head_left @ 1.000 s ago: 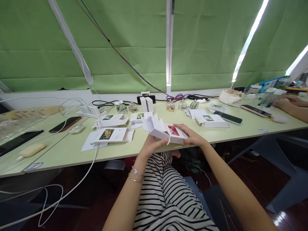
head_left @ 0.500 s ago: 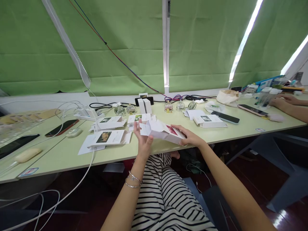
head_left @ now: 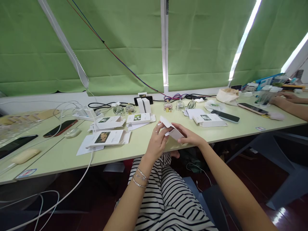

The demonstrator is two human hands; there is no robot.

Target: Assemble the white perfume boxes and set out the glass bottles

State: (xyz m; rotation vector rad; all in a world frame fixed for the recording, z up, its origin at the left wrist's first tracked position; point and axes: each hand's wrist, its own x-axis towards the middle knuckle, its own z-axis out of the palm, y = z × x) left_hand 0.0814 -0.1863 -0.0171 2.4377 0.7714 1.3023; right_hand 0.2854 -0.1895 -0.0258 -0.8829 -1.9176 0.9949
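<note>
A small white cardboard box [head_left: 176, 134] is held over the front edge of the table, tilted, with a raised flap at its left end. My right hand [head_left: 190, 134] is closed round its right end. My left hand [head_left: 157, 141], wearing a ring, grips the flap end, its fingertips partly hidden behind the card. On the table to the left lie flat white boxes with plant pictures: one with an orange flower picture [head_left: 108, 138], one with a green picture [head_left: 107, 122] and one with a white flower picture [head_left: 139, 118]. Another picture box [head_left: 209, 120] lies to the right.
Several round glass bottles [head_left: 180, 105] stand along the back, near two upright white boxes [head_left: 143, 105]. Phones, a power strip [head_left: 84, 112] and a white cable [head_left: 90, 160] occupy the left. A dark phone [head_left: 225, 116], a cloth pouch [head_left: 227, 96] and another person's hands [head_left: 284, 98] are at right.
My left hand has moved right and up, from spread fingers beside the box to gripping its flap end. The box has turned, so its pink picture no longer shows. My right hand keeps hold.
</note>
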